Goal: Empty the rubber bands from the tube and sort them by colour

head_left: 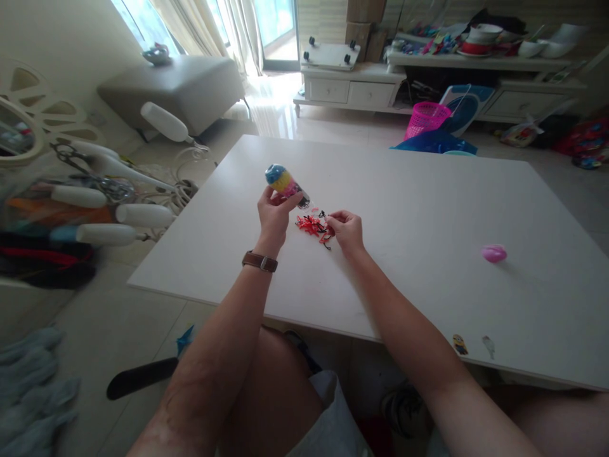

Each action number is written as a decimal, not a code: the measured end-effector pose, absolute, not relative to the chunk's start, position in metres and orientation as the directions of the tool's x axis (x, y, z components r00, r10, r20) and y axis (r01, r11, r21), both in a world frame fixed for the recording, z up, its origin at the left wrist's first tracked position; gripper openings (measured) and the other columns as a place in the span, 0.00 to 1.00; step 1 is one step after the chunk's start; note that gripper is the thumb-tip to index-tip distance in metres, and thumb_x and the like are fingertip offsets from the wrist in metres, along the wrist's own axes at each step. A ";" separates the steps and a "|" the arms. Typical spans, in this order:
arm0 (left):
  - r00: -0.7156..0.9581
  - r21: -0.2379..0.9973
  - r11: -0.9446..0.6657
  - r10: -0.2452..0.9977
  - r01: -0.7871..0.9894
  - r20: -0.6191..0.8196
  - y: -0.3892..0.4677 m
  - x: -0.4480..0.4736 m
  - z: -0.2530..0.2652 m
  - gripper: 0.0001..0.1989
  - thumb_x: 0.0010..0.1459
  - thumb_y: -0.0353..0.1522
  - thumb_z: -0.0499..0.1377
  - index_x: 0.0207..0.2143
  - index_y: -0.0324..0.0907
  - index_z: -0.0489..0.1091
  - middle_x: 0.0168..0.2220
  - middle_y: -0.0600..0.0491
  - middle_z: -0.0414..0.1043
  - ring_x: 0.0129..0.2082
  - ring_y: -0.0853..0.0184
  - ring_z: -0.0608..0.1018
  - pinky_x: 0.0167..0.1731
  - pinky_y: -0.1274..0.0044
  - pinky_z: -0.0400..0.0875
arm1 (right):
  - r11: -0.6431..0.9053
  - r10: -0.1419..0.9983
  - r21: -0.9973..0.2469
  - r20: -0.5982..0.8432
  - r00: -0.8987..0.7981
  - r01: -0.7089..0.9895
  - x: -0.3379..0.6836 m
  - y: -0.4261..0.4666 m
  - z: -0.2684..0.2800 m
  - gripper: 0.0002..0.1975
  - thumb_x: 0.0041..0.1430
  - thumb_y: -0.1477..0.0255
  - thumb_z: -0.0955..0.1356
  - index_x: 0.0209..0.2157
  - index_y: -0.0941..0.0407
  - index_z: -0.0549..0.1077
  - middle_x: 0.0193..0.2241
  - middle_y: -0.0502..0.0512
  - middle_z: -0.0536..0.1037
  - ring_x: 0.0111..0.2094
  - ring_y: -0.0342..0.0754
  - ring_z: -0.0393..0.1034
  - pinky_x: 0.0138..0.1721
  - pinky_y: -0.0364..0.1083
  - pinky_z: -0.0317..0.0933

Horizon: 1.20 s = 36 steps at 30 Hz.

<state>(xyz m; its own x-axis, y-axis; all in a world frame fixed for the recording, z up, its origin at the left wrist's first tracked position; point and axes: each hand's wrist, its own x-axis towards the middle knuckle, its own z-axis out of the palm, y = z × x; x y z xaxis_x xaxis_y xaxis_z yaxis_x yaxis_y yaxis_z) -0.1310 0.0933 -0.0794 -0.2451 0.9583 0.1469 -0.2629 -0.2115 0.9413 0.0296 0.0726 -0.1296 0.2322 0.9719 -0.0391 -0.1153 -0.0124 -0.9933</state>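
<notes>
My left hand point(275, 212) is closed around a clear bottle point(285, 182), tilted above the white table point(419, 209). Blue, yellow, pink and black layers of small band-like pieces show through its wall. Its lower right end points toward a loose pile of small red and black bands point(311, 225) on the tabletop. At the right edge of this pile, my right hand point(346, 230) has its thumb and fingers pinched together. A small black band point(322, 214) shows at those fingertips.
A pink rounded object point(494, 253) lies on the table's right side. Two stickers, one a yellow figure point(460, 344), are near the front edge. White-bladed floor items point(143, 216) crowd the left side; a pink basket point(428, 119) stands beyond the far edge.
</notes>
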 end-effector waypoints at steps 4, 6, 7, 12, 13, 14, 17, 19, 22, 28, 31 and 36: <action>-0.277 0.947 -0.204 0.952 -0.250 0.132 0.095 -0.133 -0.081 0.21 0.40 0.32 0.73 0.39 0.44 0.73 0.36 0.53 0.78 0.39 0.65 0.81 0.42 0.73 0.76 | -0.013 0.967 -1.000 -0.010 0.254 0.011 0.033 0.074 -0.134 0.09 0.43 0.65 0.73 0.26 0.55 0.74 0.19 0.48 0.76 0.20 0.44 0.69 0.23 0.44 0.64; -0.269 0.948 -0.203 0.954 -0.243 0.136 0.095 -0.134 -0.082 0.22 0.40 0.32 0.73 0.39 0.45 0.73 0.36 0.52 0.78 0.39 0.65 0.81 0.43 0.72 0.76 | 0.011 0.968 -0.997 0.030 0.251 0.074 0.034 0.074 -0.134 0.09 0.43 0.65 0.73 0.27 0.55 0.74 0.19 0.47 0.75 0.21 0.44 0.67 0.24 0.44 0.63; -0.260 0.949 -0.202 0.956 -0.241 0.138 0.095 -0.133 -0.082 0.22 0.40 0.31 0.73 0.40 0.44 0.73 0.37 0.52 0.78 0.39 0.65 0.81 0.43 0.72 0.76 | 0.025 0.968 -0.995 0.048 0.245 0.098 0.035 0.074 -0.134 0.10 0.43 0.66 0.74 0.28 0.55 0.75 0.19 0.46 0.74 0.21 0.44 0.67 0.24 0.44 0.62; -0.211 0.953 -0.182 0.969 -0.241 0.132 0.093 -0.130 -0.082 0.22 0.39 0.29 0.73 0.40 0.43 0.74 0.36 0.52 0.78 0.37 0.64 0.81 0.42 0.71 0.76 | 0.068 0.961 -0.989 0.100 0.257 0.130 0.036 0.074 -0.132 0.12 0.51 0.61 0.71 0.23 0.53 0.70 0.18 0.46 0.72 0.21 0.43 0.65 0.25 0.43 0.60; -0.204 0.954 -0.180 0.970 -0.240 0.132 0.092 -0.129 -0.082 0.22 0.39 0.29 0.73 0.40 0.43 0.74 0.36 0.51 0.78 0.36 0.65 0.81 0.42 0.71 0.76 | 0.072 0.959 -0.989 0.104 0.263 0.130 0.036 0.074 -0.132 0.13 0.52 0.61 0.71 0.22 0.53 0.69 0.18 0.46 0.72 0.21 0.43 0.65 0.25 0.43 0.60; -0.197 0.955 -0.180 0.971 -0.237 0.134 0.092 -0.128 -0.082 0.22 0.39 0.29 0.73 0.39 0.43 0.74 0.36 0.51 0.78 0.36 0.65 0.81 0.41 0.72 0.76 | 0.072 0.960 -0.989 0.103 0.262 0.128 0.036 0.075 -0.132 0.13 0.52 0.61 0.71 0.23 0.53 0.69 0.19 0.46 0.72 0.22 0.43 0.65 0.25 0.43 0.60; -0.180 0.956 -0.191 0.972 -0.224 0.153 0.090 -0.127 -0.082 0.21 0.40 0.29 0.73 0.39 0.43 0.75 0.36 0.52 0.78 0.35 0.65 0.81 0.40 0.73 0.77 | 0.063 0.966 -0.991 0.090 0.244 0.120 0.036 0.076 -0.134 0.11 0.48 0.63 0.73 0.27 0.53 0.71 0.20 0.46 0.73 0.23 0.44 0.67 0.26 0.42 0.61; -0.168 0.956 -0.194 0.973 -0.221 0.158 0.090 -0.127 -0.083 0.21 0.40 0.29 0.73 0.39 0.43 0.75 0.36 0.52 0.79 0.36 0.65 0.81 0.40 0.74 0.77 | 0.055 0.968 -0.992 0.080 0.239 0.111 0.036 0.076 -0.135 0.11 0.48 0.63 0.73 0.30 0.53 0.72 0.21 0.45 0.73 0.23 0.44 0.67 0.25 0.42 0.61; -0.154 0.958 -0.172 0.978 -0.229 0.139 0.090 -0.127 -0.083 0.22 0.40 0.30 0.73 0.40 0.43 0.75 0.37 0.52 0.79 0.36 0.66 0.81 0.39 0.74 0.77 | 0.063 0.967 -0.991 0.089 0.238 0.115 0.036 0.076 -0.134 0.11 0.52 0.61 0.71 0.27 0.53 0.72 0.19 0.45 0.71 0.21 0.43 0.65 0.23 0.42 0.59; -0.129 0.956 -0.145 0.985 -0.254 0.115 0.089 -0.125 -0.082 0.23 0.41 0.33 0.74 0.41 0.42 0.74 0.36 0.51 0.79 0.34 0.66 0.81 0.37 0.75 0.77 | 0.075 0.978 -0.997 0.074 0.196 -0.001 0.031 0.073 -0.130 0.11 0.51 0.62 0.73 0.24 0.54 0.74 0.16 0.44 0.69 0.19 0.41 0.61 0.21 0.42 0.57; -0.115 0.953 -0.139 0.987 -0.270 0.112 0.089 -0.124 -0.082 0.23 0.42 0.35 0.74 0.41 0.42 0.72 0.36 0.52 0.79 0.33 0.67 0.81 0.36 0.75 0.77 | 0.005 0.992 -0.984 -0.016 0.121 -0.176 0.025 0.071 -0.129 0.11 0.48 0.62 0.74 0.24 0.56 0.77 0.14 0.44 0.68 0.17 0.40 0.58 0.19 0.42 0.55; -0.082 0.949 -0.102 0.993 -0.297 0.081 0.089 -0.122 -0.082 0.24 0.42 0.37 0.75 0.41 0.43 0.71 0.37 0.52 0.80 0.34 0.67 0.82 0.36 0.75 0.78 | -0.075 0.996 -0.915 -0.088 0.016 -0.396 0.015 0.066 -0.126 0.19 0.40 0.58 0.79 0.29 0.57 0.80 0.14 0.43 0.69 0.15 0.37 0.56 0.16 0.41 0.49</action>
